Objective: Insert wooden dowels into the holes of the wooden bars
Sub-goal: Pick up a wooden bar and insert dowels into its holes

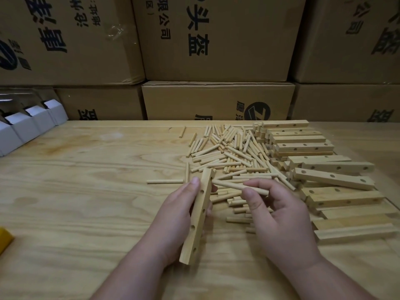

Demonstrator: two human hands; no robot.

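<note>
At the far left edge of the plywood table (86,191) sit a row of small white cartons (26,124) and, nearer, a yellow object (5,239) cut off by the frame; neither seems to bear on the work. Moving right, the left hand (177,215) grasps a wooden bar (198,215) lifted off the table, thumb along its near face and fingers wrapped behind. The row of holes along its length faces up, and every hole that shows is empty. Just right of it, the right hand (279,215) pinches a single dowel (240,186) between thumb and fingertips, its free end pointing left toward the bar's upper end but not yet touching any hole. Behind the hands lies the loose heap of dowels (233,152), and farther right the stack of drilled bars (313,152), none of which shows a dowel seated. Cardboard boxes (216,40) wall off the back. By my judgement the job is barely begun: no finished bar is in view, the first dowel for this bar is only being aimed, and nearly the whole supply is left.
</note>
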